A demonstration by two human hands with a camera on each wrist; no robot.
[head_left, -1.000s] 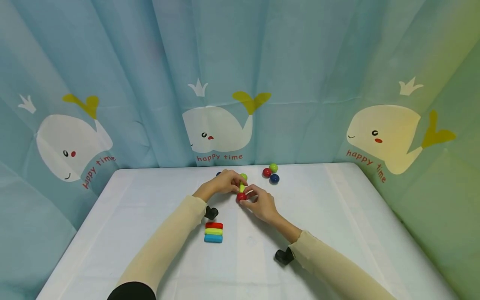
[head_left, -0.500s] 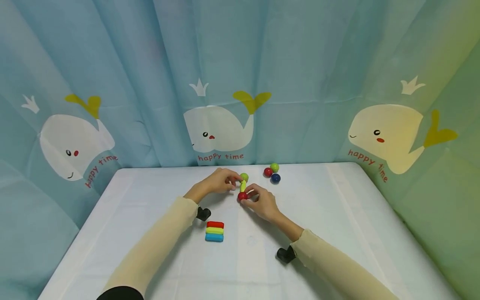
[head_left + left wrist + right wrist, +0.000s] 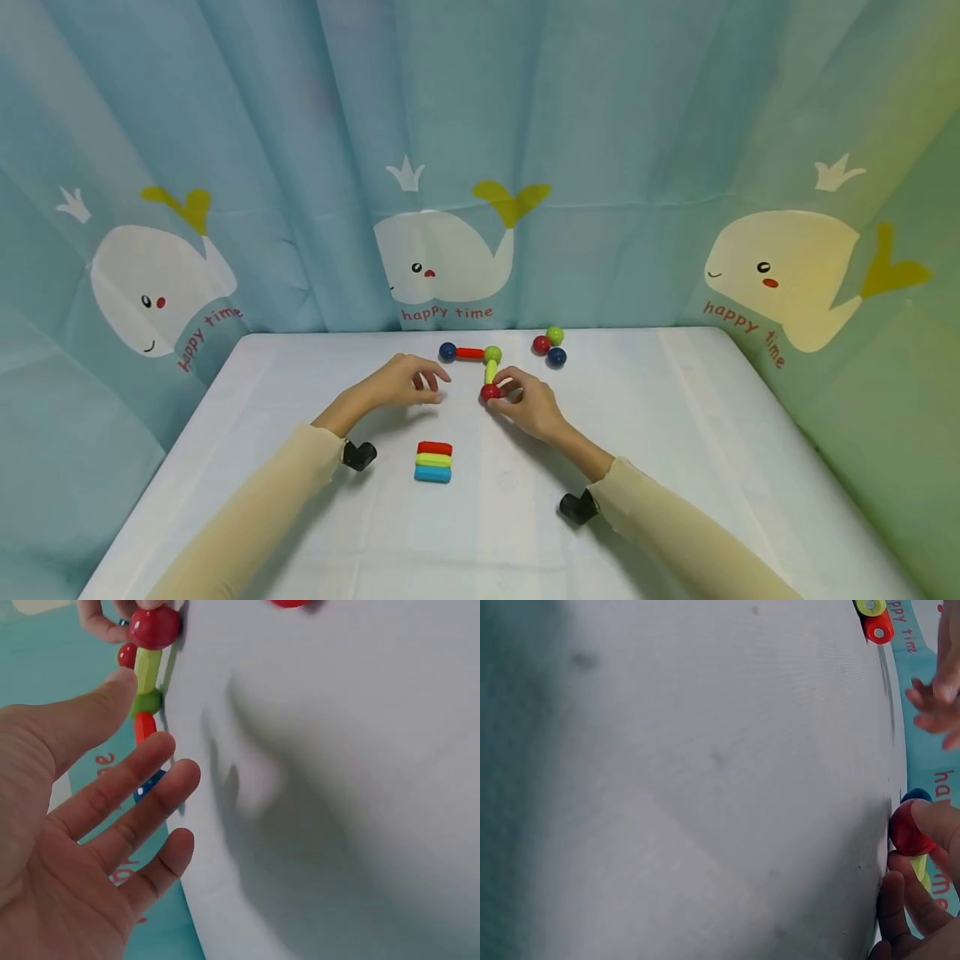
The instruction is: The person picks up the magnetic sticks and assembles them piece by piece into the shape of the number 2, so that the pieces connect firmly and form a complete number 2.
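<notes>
My right hand (image 3: 531, 408) pinches a red ball (image 3: 489, 392) between thumb and fingers. From that ball a yellow-green stick (image 3: 491, 372) runs back to a green ball (image 3: 492, 354). A red stick (image 3: 470, 353) leads left from the green ball to a dark blue ball (image 3: 447, 352), so the chain forms a corner on the table. Holding nothing, my left hand (image 3: 397, 383) hovers left of the chain with its fingers spread and slightly bent. In the left wrist view, its fingers partly cover the red stick and the blue ball (image 3: 150, 785).
Nearer the front lie three loose sticks side by side: red (image 3: 435, 447), yellow (image 3: 433, 460) and blue (image 3: 432, 474). A loose red ball (image 3: 541, 344), green ball (image 3: 555, 335) and blue ball (image 3: 557, 357) cluster by the back edge. Behind the white table (image 3: 645, 417) hangs a curtain (image 3: 600, 167).
My left hand has let go of the chain near the green ball and moved left and toward the front, uncovering the red stick and blue ball. The right hand stays on the red ball.
</notes>
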